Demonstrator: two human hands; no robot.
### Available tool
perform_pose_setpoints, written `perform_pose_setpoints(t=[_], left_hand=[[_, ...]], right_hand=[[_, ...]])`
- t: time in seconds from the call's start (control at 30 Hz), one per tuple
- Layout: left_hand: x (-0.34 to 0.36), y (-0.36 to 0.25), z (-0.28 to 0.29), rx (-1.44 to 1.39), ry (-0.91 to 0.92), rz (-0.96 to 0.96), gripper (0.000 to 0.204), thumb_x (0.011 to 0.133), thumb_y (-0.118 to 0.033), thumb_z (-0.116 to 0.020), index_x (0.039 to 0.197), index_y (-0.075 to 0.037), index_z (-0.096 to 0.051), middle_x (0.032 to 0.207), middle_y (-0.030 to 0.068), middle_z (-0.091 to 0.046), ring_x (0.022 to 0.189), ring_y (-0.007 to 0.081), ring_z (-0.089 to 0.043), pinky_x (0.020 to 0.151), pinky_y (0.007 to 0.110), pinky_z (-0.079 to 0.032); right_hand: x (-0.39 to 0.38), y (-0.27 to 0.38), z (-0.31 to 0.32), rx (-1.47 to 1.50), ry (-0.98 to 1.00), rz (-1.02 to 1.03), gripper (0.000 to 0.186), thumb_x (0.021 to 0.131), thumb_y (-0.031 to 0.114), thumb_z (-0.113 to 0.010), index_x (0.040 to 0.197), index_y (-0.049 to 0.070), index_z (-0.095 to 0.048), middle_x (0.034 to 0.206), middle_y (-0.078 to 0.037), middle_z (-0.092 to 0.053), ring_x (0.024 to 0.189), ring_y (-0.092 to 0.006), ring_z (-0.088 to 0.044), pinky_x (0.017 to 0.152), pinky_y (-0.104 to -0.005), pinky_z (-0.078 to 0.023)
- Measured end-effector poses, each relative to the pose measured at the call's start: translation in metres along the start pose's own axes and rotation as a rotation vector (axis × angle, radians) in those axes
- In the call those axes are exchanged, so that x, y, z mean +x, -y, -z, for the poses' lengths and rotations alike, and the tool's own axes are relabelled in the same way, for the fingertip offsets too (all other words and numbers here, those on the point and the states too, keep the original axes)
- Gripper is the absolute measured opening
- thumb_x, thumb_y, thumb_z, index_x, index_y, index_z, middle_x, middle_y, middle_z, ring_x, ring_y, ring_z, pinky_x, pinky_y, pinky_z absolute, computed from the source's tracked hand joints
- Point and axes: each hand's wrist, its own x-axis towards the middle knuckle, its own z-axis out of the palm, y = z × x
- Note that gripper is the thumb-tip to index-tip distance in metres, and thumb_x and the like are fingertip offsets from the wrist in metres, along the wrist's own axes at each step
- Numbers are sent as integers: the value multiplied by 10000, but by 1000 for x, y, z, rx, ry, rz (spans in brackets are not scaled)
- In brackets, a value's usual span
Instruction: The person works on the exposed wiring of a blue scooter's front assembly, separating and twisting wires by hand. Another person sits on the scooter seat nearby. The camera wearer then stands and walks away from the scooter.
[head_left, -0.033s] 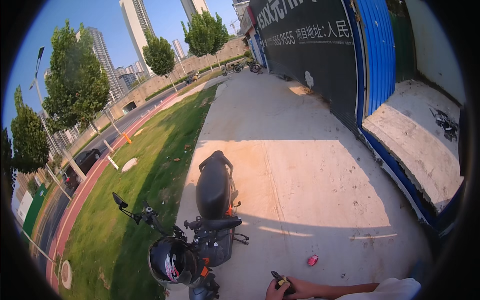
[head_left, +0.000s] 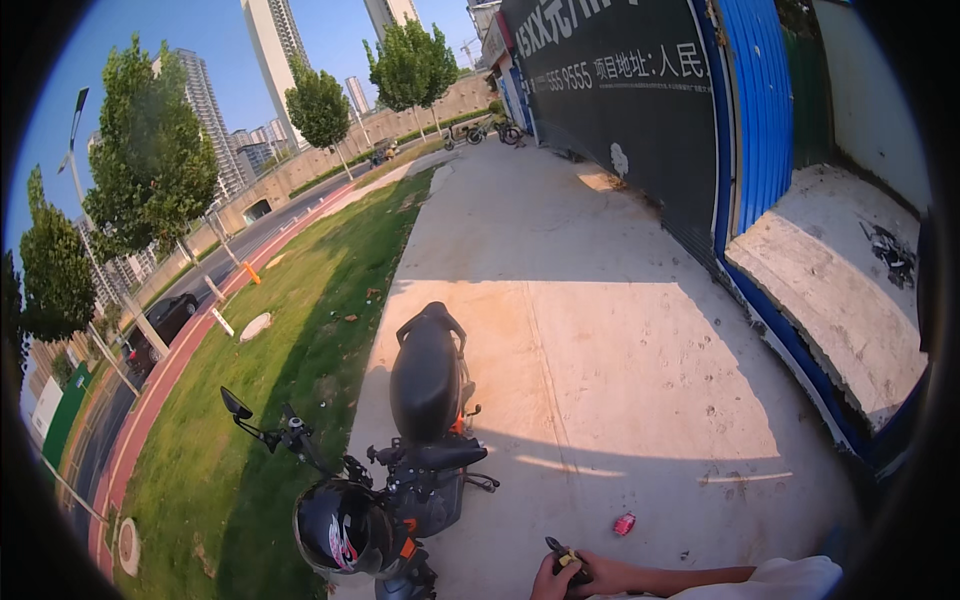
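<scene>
Low in the picture, my left hand [head_left: 549, 582] and my right hand [head_left: 604, 574] are close together, both closed around a small black object with a yellow part [head_left: 568, 557]. Its black tip sticks up past my fingers; its kind is not clear from here. My right forearm and a white sleeve reach in from the lower right. Left of my hands stands a black motorbike with orange parts, its long seat [head_left: 424, 385] pointing away from me. On its handlebar end sits a glossy black helmet [head_left: 343, 525] with a pink and white pattern. A mirror [head_left: 236, 403] juts out to the left.
A crumpled red item [head_left: 624, 524] lies on the concrete pavement [head_left: 560, 350] just beyond my hands. Grass [head_left: 280, 400] borders the left side, with trees and a road beyond. Along the right runs a dark printed hoarding [head_left: 620, 110], then a blue corrugated panel [head_left: 756, 110] and a concrete slab [head_left: 830, 290].
</scene>
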Motion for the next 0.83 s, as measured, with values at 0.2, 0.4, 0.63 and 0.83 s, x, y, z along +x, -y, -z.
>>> perform_pose_setpoints(t=[0.2, 0.4, 0.63, 0.83], left_hand=[[135, -32, 27, 88, 90, -26, 453, 948, -188, -587, 1349, -62, -420, 1240, 148, -560, 1032, 233, -611, 848, 348, -537], [237, -58, 31, -11, -88, 20, 581, 979, -377, -618, 1446, -72, -457, 1328, 129, -569, 1130, 196, -595, 948, 354, -508], [311, -140, -17, -604, -297, 19, 492, 1079, -367, -394, 1477, -79, -362, 1322, 87, -532, 1167, 209, -580, 874, 379, -549], [363, -188, -44, -745, -496, -55, 483, 1089, -388, -321, 1444, -63, -360, 1376, 117, -496, 1235, 248, -537, 1061, 484, -445]], right_hand=[[109, 18, 96, 124, 206, -327, 611, 859, 250, -758, 1349, -16, -509, 1123, -88, -648, 1030, -160, -609, 935, -306, -475], [235, 2, 157, -113, 286, -376, 663, 843, 355, -762, 1313, -53, -534, 1017, -130, -679, 909, -178, -656, 838, -316, -522], [396, 9, 231, -339, 585, -160, 955, 753, 558, -783, 1372, -68, -412, 1233, -266, -593, 1144, -362, -605, 976, -403, -468], [481, 31, 264, -412, 818, -78, 972, 782, 579, -747, 1410, -57, -363, 1273, -285, -570, 1155, -396, -597, 984, -424, -465]])
